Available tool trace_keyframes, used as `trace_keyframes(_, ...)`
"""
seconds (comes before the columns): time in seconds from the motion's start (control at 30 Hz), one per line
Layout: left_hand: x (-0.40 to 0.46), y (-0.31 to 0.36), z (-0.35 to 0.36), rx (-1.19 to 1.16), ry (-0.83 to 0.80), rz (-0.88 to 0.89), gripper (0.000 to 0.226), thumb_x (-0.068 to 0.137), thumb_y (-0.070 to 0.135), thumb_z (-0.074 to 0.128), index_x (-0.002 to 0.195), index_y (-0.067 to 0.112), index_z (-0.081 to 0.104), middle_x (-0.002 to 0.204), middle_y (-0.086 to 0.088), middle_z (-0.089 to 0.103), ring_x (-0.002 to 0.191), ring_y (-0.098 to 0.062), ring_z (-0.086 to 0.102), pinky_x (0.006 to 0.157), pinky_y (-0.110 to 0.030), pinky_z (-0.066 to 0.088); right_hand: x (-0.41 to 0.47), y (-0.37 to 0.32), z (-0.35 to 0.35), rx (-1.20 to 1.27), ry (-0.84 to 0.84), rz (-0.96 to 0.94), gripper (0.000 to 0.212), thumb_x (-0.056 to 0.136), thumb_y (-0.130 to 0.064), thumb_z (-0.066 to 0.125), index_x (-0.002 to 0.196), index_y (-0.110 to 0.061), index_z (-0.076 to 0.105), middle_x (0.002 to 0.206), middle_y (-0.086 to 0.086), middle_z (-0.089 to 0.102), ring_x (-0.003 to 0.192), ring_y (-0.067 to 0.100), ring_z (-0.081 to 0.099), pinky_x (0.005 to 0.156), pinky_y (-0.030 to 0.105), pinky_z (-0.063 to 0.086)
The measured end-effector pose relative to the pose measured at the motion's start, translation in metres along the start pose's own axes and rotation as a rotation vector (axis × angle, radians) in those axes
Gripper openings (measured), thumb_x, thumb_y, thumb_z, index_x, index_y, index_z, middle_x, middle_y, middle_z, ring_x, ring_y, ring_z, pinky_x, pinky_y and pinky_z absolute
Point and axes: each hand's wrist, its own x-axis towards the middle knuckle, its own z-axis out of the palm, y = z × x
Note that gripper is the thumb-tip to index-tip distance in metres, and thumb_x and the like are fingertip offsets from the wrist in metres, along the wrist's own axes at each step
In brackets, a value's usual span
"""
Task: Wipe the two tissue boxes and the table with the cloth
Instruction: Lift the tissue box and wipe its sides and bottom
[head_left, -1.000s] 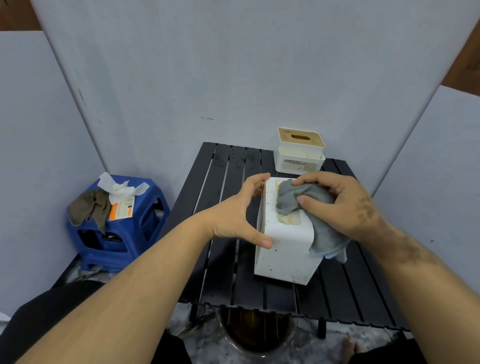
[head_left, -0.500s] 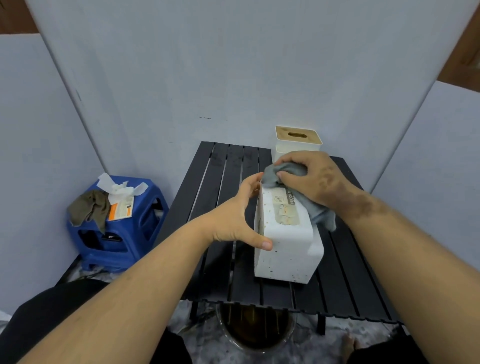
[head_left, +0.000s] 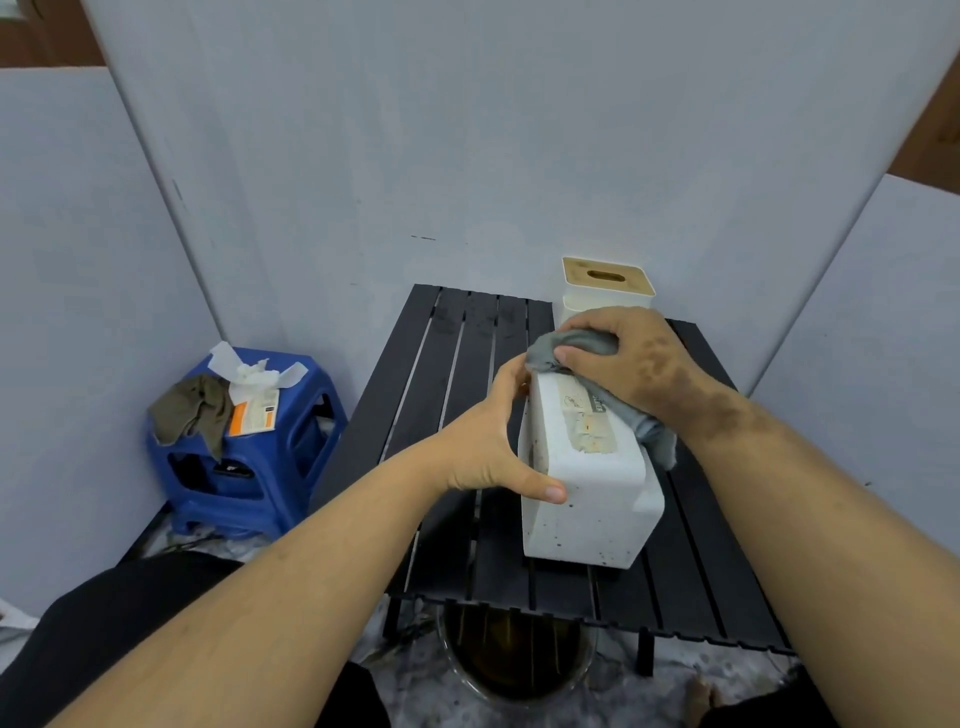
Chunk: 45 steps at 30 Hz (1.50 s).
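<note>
— Fingers?
— My right hand (head_left: 631, 364) has the cloth (head_left: 576, 345) bunched at the box (head_left: 582, 467) top's far end; left hand (head_left: 491, 441) clamps its side.
— Next?
— Still box one. I'd do its sides, then the box (head_left: 608, 288) beyond, then the bench (head_left: 457, 374).

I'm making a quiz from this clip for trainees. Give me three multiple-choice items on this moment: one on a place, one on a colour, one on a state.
1. Where is the box with the wooden lid?
A. far end of the table
B. on the stool
C. on the floor

2. What colour is the stool?
A. red
B. blue
C. green

3. What is the right hand doing?
A. hanging idle
B. lifting the stool
C. gripping the cloth on the near box

Answers:
1 A: it stands at the back of the black table.
2 B: its plastic is plainly blue.
3 C: fingers curl round the grey cloth atop the box, which the left hand steadies.
</note>
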Motion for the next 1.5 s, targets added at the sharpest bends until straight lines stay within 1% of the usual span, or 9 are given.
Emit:
trace_keyframes(0.1, -0.003, -0.001, 0.002, -0.005, 0.023, -0.005, 0.141, 0.052, 0.043, 0.095, 0.158, 0.044, 0.001, 0.149, 0.032, 0.033, 0.132, 0.027, 0.029, 0.102, -0.004, 0.027, -0.011, -0.008, 0.003, -0.087, -0.038, -0.113, 0.02, 0.085, -0.024, 0.074, 0.105, -0.026, 0.073, 0.095, -0.012, 0.068, 0.089, 0.002, 0.061, 0.083, 0.015, 0.045)
trace_keyframes(0.2, -0.004, 0.0, 0.003, -0.018, 0.029, -0.006, 0.139, 0.055, 0.036, 0.096, 0.158, 0.044, 0.003, 0.153, 0.024, 0.034, 0.141, 0.011, 0.031, 0.104, -0.004, 0.027, -0.026, -0.01, -0.007, -0.059, -0.126, -0.202, 0.024, 0.081, -0.023, 0.08, 0.104, -0.027, 0.075, 0.096, -0.018, 0.069, 0.094, 0.0, 0.062, 0.084, 0.008, 0.042)
trace_keyframes(0.3, -0.004, 0.001, 0.003, -0.021, 0.032, 0.016, 0.133, 0.052, 0.045, 0.093, 0.153, 0.047, 0.007, 0.15, 0.032, 0.031, 0.131, 0.029, 0.028, 0.098, 0.005, 0.027, -0.016, 0.0, -0.01, -0.012, -0.037, -0.079, 0.024, 0.083, -0.023, 0.077, 0.107, -0.025, 0.074, 0.103, -0.014, 0.069, 0.093, 0.001, 0.062, 0.081, 0.002, 0.04)
trace_keyframes(0.47, -0.006, 0.003, 0.008, -0.015, 0.066, 0.027, 0.139, 0.052, 0.048, 0.093, 0.16, 0.04, 0.006, 0.156, 0.025, 0.034, 0.142, 0.012, 0.032, 0.11, -0.011, 0.029, -0.007, 0.0, 0.003, -0.144, -0.006, -0.05, 0.014, 0.092, -0.024, 0.065, 0.104, -0.022, 0.072, 0.096, 0.0, 0.07, 0.092, 0.02, 0.06, 0.088, 0.037, 0.049)
trace_keyframes(0.63, -0.007, 0.003, 0.01, 0.002, 0.097, 0.006, 0.144, 0.049, 0.049, 0.093, 0.161, 0.037, 0.003, 0.157, 0.02, 0.032, 0.144, 0.003, 0.032, 0.109, -0.011, 0.026, -0.052, -0.012, -0.006, -0.087, -0.044, -0.196, 0.024, 0.087, -0.018, 0.073, 0.109, -0.025, 0.073, 0.1, -0.009, 0.068, 0.096, 0.009, 0.058, 0.09, 0.015, 0.04)
trace_keyframes(0.8, -0.006, 0.002, 0.011, 0.018, 0.108, 0.01, 0.144, 0.049, 0.048, 0.094, 0.161, 0.037, 0.004, 0.162, 0.014, 0.029, 0.151, -0.005, 0.026, 0.121, -0.027, 0.024, -0.096, -0.012, -0.014, -0.088, -0.059, -0.264, 0.029, 0.086, -0.038, 0.064, 0.113, -0.033, 0.071, 0.101, -0.019, 0.063, 0.1, 0.013, 0.057, 0.087, 0.025, 0.044)
trace_keyframes(0.9, -0.006, 0.004, 0.012, 0.034, 0.11, 0.006, 0.145, 0.049, 0.049, 0.093, 0.161, 0.035, 0.004, 0.162, 0.013, 0.029, 0.151, -0.006, 0.026, 0.122, -0.03, 0.021, -0.109, -0.003, -0.026, -0.055, -0.065, -0.288, 0.027, 0.084, -0.036, 0.067, 0.11, -0.03, 0.074, 0.101, -0.017, 0.064, 0.099, 0.013, 0.061, 0.084, 0.029, 0.049)
trace_keyframes(1.13, -0.006, 0.009, 0.014, 0.046, 0.101, -0.018, 0.146, 0.049, 0.053, 0.092, 0.162, 0.035, 0.0, 0.162, 0.013, 0.029, 0.149, -0.004, 0.028, 0.116, -0.023, 0.024, -0.096, 0.001, -0.023, -0.06, 0.08, -0.161, 0.024, 0.084, -0.023, 0.074, 0.108, -0.029, 0.075, 0.097, -0.009, 0.064, 0.096, 0.013, 0.06, 0.089, 0.035, 0.051)
trace_keyframes(1.5, -0.007, 0.009, 0.014, 0.046, 0.117, 0.001, 0.146, 0.049, 0.053, 0.091, 0.162, 0.033, 0.003, 0.163, 0.01, 0.029, 0.15, -0.006, 0.026, 0.118, -0.027, 0.021, -0.128, 0.007, -0.016, -0.201, 0.199, -0.352, 0.03, 0.085, -0.029, 0.071, 0.113, -0.019, 0.073, 0.091, -0.003, 0.057, 0.082, 0.019, 0.054, 0.072, 0.027, 0.046)
